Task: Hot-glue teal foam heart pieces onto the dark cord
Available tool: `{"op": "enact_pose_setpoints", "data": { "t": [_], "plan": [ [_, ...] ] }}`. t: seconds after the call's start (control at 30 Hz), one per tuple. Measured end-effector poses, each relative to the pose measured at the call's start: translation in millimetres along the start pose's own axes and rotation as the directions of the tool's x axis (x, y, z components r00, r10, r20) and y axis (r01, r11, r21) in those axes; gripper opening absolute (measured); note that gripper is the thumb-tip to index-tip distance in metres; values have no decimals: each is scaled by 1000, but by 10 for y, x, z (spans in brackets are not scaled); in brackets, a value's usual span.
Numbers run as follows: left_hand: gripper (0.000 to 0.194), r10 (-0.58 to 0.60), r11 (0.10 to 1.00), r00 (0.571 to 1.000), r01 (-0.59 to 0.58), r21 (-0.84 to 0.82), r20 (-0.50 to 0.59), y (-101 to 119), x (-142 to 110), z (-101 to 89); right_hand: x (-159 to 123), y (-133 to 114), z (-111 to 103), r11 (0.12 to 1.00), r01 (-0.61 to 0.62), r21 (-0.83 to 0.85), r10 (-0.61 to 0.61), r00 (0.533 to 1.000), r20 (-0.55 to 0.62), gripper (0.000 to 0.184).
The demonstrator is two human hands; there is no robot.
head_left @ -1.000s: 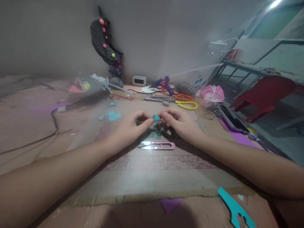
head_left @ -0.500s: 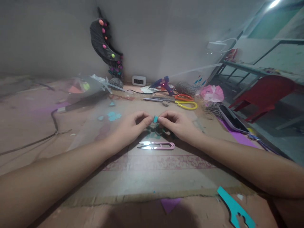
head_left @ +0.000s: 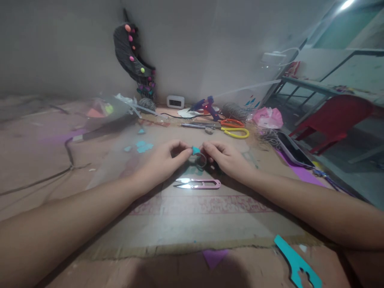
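Between the thumb and fingers of the left hand (head_left: 172,160), a small teal piece (head_left: 196,150) is pinched at the centre, above the table (head_left: 105,276). The thumb and fingers of the right hand (head_left: 229,159) are closed together just beside it, by a thin dark loop (head_left: 201,162); whether the loop is gripped there cannot be told.

From the teal piece, pink-handled snips (head_left: 199,184) are seen at six o'clock, with their blades parted and pointed to the left. Loose teal scraps (head_left: 144,147) are scattered at nine o'clock. A glue gun (head_left: 207,106) is placed near twelve o'clock, a white digital clock (head_left: 175,102) at eleven, and scissors (head_left: 235,129) with orange and yellow handles at two. Between four and five o'clock, a larger teal cutout (head_left: 297,260) is laid flat.
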State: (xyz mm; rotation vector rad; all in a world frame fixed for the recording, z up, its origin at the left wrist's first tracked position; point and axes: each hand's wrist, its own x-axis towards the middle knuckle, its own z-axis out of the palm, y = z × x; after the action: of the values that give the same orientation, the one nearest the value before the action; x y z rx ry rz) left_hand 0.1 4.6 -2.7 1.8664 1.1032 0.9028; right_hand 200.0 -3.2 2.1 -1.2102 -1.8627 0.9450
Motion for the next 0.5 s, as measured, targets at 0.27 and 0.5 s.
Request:
{"op": "enact_pose_setpoints", "data": {
  "t": [0.27,0.5],
  "plan": [
    [24,-10,1000,1000,9,15,26,16,-21,-7,13,-21,1,998,-55,-17,55,998,5,27],
    [26,-24,1000,999,23,18,41,19,-15,-1,-6,-43,1,999,-35,-37,35,999,15,27]
  ]
}}
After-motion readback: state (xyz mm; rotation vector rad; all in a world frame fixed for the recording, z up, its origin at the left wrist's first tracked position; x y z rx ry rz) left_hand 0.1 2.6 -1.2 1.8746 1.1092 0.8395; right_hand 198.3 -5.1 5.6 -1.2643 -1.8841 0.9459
